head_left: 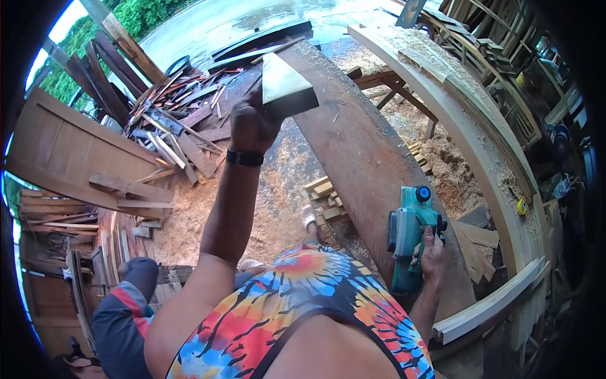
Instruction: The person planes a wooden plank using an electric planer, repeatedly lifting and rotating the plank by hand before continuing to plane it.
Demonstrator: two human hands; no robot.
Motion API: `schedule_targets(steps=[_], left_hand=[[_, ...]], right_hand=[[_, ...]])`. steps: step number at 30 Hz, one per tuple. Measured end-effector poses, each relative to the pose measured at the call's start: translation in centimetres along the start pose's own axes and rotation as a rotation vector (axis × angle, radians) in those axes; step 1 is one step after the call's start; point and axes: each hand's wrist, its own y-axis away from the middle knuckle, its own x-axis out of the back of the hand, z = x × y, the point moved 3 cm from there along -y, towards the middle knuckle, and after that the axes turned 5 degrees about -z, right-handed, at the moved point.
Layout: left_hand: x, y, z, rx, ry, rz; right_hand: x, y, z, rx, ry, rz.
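My left hand (254, 123), with a dark band at the wrist, is closed round the near end of a squared wooden piece (284, 85). That piece is held up above the left edge of the long brown workbench board (353, 139), its pale upper face catching the light. On the right, my right hand (430, 256) is wrapped round the handle of a teal power planer (409, 240) with a blue knob. The planer is over the near part of the board; its underside is hidden.
Long curved timber (464, 120) with shavings runs along the right, near a yellow tape measure (521, 207). Short wood strips (323, 192) are stacked beside the bench. Scrap wood (183, 120) and a panelled door (69, 142) are at the left. Shavings cover the floor.
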Motion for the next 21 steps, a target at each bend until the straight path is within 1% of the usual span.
schedule_targets(steps=[4, 8, 14, 21], left_hand=[[0.7, -0.4, 0.2, 0.005, -0.098, -0.069], [0.6, -0.5, 0.1, 0.002, -0.061, -0.116], [2.1, 0.0, 0.4, 0.009, -0.104, -0.049], [0.8, -0.5, 0.1, -0.015, -0.187, -0.003]], right_hand=[[0.1, -0.1, 0.4, 0.002, -0.009, -0.004], [0.1, 0.0, 0.0, 0.007, 0.004, -0.006], [0.1, 0.2, -0.3, -0.001, -0.003, -0.011], [0.2, 0.1, -0.4, 0.001, 0.01, -0.012]])
